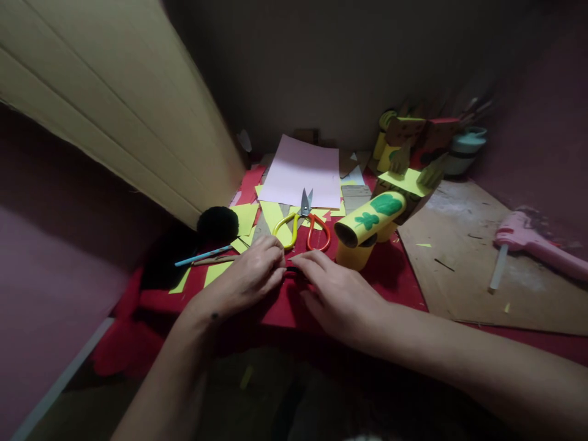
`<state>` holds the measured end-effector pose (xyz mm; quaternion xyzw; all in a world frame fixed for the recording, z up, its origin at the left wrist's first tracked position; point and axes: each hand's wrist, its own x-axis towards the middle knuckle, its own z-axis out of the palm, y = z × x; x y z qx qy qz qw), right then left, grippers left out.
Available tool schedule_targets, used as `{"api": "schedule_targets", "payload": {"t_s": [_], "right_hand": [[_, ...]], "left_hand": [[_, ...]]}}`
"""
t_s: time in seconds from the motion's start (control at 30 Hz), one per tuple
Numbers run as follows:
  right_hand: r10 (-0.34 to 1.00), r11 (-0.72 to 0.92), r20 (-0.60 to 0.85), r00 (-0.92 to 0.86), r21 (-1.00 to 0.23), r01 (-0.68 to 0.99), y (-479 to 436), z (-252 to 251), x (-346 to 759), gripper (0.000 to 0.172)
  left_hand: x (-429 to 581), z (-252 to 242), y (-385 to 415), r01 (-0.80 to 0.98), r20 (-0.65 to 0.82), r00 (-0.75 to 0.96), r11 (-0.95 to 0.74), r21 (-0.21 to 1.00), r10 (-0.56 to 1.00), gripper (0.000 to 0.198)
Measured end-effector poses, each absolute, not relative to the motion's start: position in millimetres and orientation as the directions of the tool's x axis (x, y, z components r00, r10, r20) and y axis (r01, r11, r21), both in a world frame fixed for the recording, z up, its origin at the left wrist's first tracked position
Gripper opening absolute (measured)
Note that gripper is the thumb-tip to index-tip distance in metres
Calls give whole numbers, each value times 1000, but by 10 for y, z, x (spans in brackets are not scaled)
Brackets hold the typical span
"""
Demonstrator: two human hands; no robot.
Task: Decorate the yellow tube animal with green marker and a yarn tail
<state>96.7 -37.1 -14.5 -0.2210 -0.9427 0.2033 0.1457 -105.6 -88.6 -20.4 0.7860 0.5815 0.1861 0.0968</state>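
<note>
My left hand (255, 269) and my right hand (337, 294) meet low over the red cloth, fingers bent inward. Between their fingertips shows a thin black strip (293, 270), mostly hidden; both hands are closed on it. Just beyond the fingers lie scissors (304, 211), blades apart, with one yellow and one red handle. To their right stands a yellow paper-covered tube model (370, 218) with green painted shapes, joined to a cardboard box part. A blue striped pencil (203, 255) lies left of my left hand, close to a fuzzy black ball (217, 225).
Yellow paper scraps (248, 217) and a pale pink sheet (301, 171) cover the back. A pink glue gun (528, 236) rests on a cardboard sheet (463, 269) at right. A tall cardboard panel (151, 110) leans at left. Several painted pieces and a light blue pot (466, 147) stand behind.
</note>
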Motion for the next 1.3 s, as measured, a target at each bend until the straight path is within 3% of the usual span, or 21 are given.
{"api": "schedule_targets", "payload": {"t_s": [0.1, 0.27, 0.4, 0.47, 0.6, 0.77, 0.93, 1.07, 1.3], "right_hand": [[565, 701, 29, -824, -545, 461, -292, -170, 724, 29], [607, 689, 56, -793, -533, 490, -217, -250, 617, 16], [628, 594, 93, -773, -699, 399, -206, -233, 628, 18], [650, 467, 37, -759, -808, 359, -204, -184, 620, 16], [615, 59, -246, -749, -933, 354, -202, -62, 597, 18], [555, -236, -333, -762, -942, 240, -196, -40, 601, 17], [460, -475, -384, -801, -868, 143, -158, -103, 577, 15], [421, -573, -433, -797, -808, 137, -137, -64, 535, 13], [341, -649, -464, -818, -745, 152, -133, -55, 487, 17]], "left_hand": [[-1063, -200, -914, 862, 196, 264, -322, 390, 944, 14], [-1071, -141, -961, 842, 208, 242, -312, 440, 948, 14], [-1088, -90, -986, 822, 209, 219, -296, 487, 953, 13], [-1119, -72, -1005, 820, 232, 168, -266, 507, 958, 14], [-1221, -74, -1069, 789, 270, -35, -139, 599, 962, 20], [-1278, -138, -1149, 719, 139, -57, -56, 693, 989, 29], [-1235, -189, -1179, 611, 89, -41, -46, 790, 995, 28], [-1194, -176, -1216, 539, 68, -79, -15, 842, 995, 28], [-1062, -135, -1273, 169, -66, -105, 83, 982, 992, 56]]}}
